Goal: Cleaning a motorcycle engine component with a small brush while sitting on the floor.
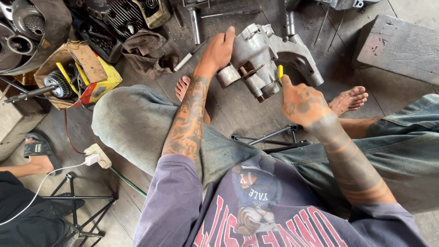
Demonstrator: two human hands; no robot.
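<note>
1. The left hand [218, 49] is wrapped over the upper left edge of a grey cast-metal engine casing [265, 57], fingers curled round its rim to keep it steady.
2. The casing stands on the dark wooden floor [238, 105] at about 12 o'clock from the person, between the two bare feet.
3. The right hand [302, 103] is closed round a yellow-handled tool [280, 71]; its tip meets the casing's lower right side at about 4 o'clock.
4. To do this well, I judge the tool should stay square to the fitting while the left hand braces against any twist.
5. Room is tight: a wooden block [402, 45] sits at 2 o'clock, a rag [146, 52] and a yellow box [98, 77] of parts at 10 o'clock, a black metal stand [274, 139] near the knees.
</note>
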